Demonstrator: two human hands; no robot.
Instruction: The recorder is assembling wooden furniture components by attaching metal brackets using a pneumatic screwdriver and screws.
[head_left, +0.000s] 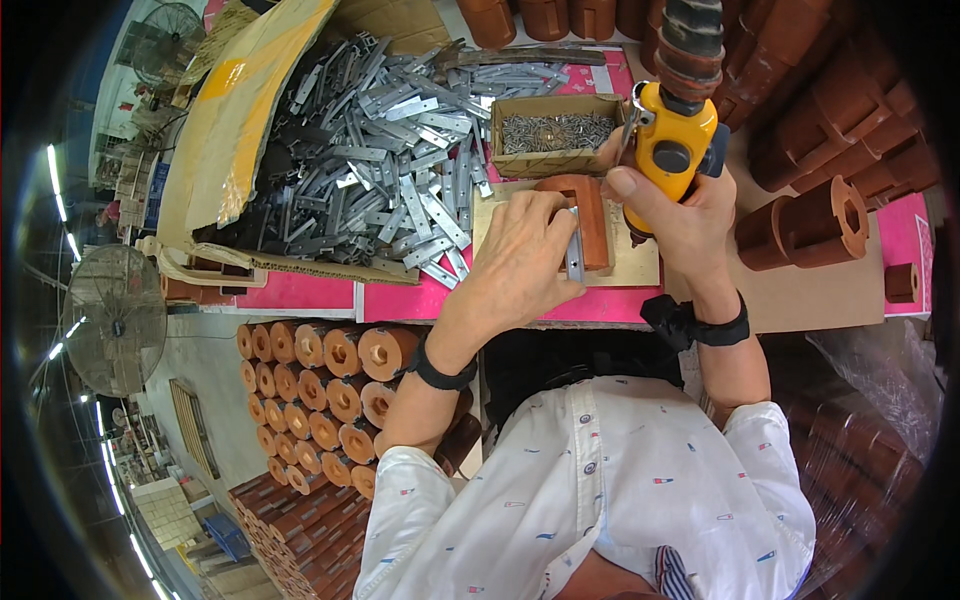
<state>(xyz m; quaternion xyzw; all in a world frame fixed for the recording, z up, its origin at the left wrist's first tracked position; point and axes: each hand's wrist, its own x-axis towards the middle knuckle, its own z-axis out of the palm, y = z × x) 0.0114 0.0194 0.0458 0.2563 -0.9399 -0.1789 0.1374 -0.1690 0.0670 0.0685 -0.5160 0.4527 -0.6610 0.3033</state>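
Observation:
My left hand [522,255] pinches a flat grey metal bracket [574,250] against the side of a reddish-brown insulator block [586,215] lying on a wooden board [630,262]. My right hand [682,215] grips a yellow power screwdriver [674,135] held upright just right of the block, its tip hidden behind the hand. A coiled brown hose [688,40] rises from the top of the tool.
A cardboard box of screws [556,133] sits behind the block. A big heap of grey metal brackets [385,150] covers the bench's left. Brown insulators [815,215] pile up on the right; more lie stacked below the pink bench edge [310,400]. Fans stand at far left.

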